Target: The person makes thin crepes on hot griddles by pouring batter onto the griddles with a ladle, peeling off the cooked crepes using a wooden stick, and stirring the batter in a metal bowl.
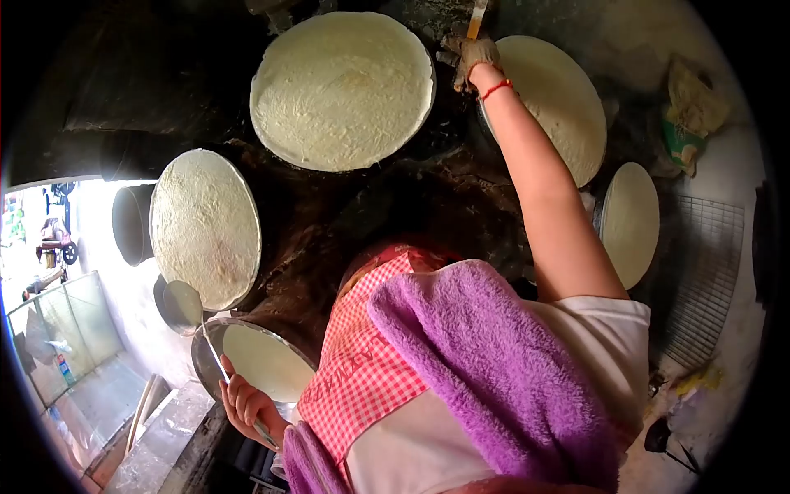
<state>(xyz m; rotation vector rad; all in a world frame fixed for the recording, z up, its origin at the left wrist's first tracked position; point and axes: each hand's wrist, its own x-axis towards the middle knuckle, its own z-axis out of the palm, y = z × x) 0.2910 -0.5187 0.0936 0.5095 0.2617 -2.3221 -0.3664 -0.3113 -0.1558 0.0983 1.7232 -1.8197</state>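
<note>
My left hand (251,405) is wrapped around the long handle of a ladle (181,305). Pale batter fills the ladle's bowl, which is beside the left round griddle's pale batter sheet (206,230). Just below and right of the bowl stands a metal pan of batter (255,358). Stretched far forward, my right hand (473,62) wears a dirty glove and has its fingers curled on a flat stick with an orange band (476,18). The stick's far end is cut off by the frame. That hand is at the left edge of a batter-covered griddle (555,103).
A large batter-covered griddle (341,90) lies at the top middle, and a smaller one (631,224) at the right. Dark, sooty stove surface (370,198) runs between them. A wire rack (704,272) stands far right, with a sack (690,115) above it. A purple towel (494,362) hangs over my chest.
</note>
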